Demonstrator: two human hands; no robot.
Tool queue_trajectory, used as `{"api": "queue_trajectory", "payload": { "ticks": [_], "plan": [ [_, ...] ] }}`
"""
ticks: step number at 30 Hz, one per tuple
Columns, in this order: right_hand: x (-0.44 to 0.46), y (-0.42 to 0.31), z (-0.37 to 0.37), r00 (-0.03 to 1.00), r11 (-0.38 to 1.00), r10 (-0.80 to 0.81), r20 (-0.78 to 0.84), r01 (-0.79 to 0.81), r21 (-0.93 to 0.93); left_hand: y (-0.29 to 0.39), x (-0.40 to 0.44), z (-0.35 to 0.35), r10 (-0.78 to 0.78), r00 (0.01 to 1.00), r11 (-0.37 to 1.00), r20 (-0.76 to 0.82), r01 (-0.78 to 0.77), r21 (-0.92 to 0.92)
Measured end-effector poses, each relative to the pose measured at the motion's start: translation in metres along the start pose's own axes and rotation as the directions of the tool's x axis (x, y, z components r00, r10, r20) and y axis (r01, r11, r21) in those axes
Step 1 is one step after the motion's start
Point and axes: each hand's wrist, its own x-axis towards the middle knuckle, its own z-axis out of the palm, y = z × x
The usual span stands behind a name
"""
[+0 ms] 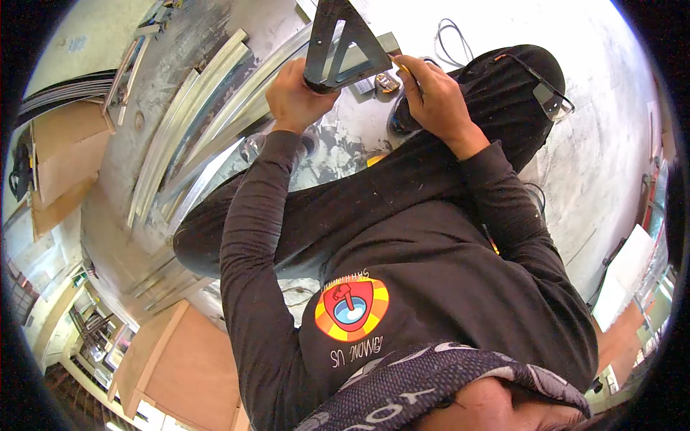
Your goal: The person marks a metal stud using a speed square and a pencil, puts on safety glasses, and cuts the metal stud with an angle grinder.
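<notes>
Left hand: the left hand (298, 97), near the top middle of the frame, has its fingers wrapped round the lower corner of a black triangle (365, 49).
Triangle: it's at the top of the frame, tip up, wide edge down by the hands, a metal bar (389, 42) poking out behind it.
Right hand: the right hand (435, 100), just right of that, has thumb and fingers pinched on a thin pencil-like stick (401, 66), tip right at the triangle's edge.
Tape measure: the tape measure (387, 85) sits between the hands, below the triangle.
Glasses: clear glasses (550, 99) hang on the knee, upper right.
Floor stuff: long metal strips (187, 122) upper left, black cord (454, 32) looped top right.
</notes>
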Motion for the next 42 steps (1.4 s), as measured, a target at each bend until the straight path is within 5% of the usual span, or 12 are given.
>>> {"api": "queue_trajectory", "payload": {
  "ticks": [25, 28, 33, 37, 41, 42],
  "plan": [
    [0.002, -0.003, 0.001, 0.989, 0.984, -0.147, -0.024, 0.144, -0.107, -0.003, 0.003, 0.001, 0.051, 0.999, 0.999, -0.008, -0.051, 0.018],
    [-0.011, 0.005, 0.002, 0.99, 0.947, -0.079, 0.118, 0.111, -0.302, -0.005, 0.007, 0.001, 0.025, 1.0, 0.999, -0.01, -0.024, 0.046],
    [0.003, -0.006, -0.002, 0.99, 0.98, -0.139, -0.034, 0.133, -0.146, -0.008, 0.008, 0.0, 0.008, 1.0, 1.0, -0.014, -0.008, 0.023],
    [0.01, 0.004, 0.009, 0.968, 0.958, -0.23, -0.099, 0.208, -0.199, -0.012, 0.003, 0.006, -0.039, 0.999, 0.998, 0.035, 0.041, -0.038],
    [0.002, -0.001, 0.006, 0.989, 0.973, -0.145, -0.041, 0.135, -0.187, 0.0, 0.011, -0.006, -0.015, 0.995, 1.0, 0.099, 0.016, 0.0],
    [-0.004, -0.002, 0.001, 0.994, 0.958, -0.012, 0.11, 0.042, -0.282, -0.002, 0.014, -0.007, -0.103, 0.967, 0.994, 0.234, 0.108, -0.009]
  ]
}}
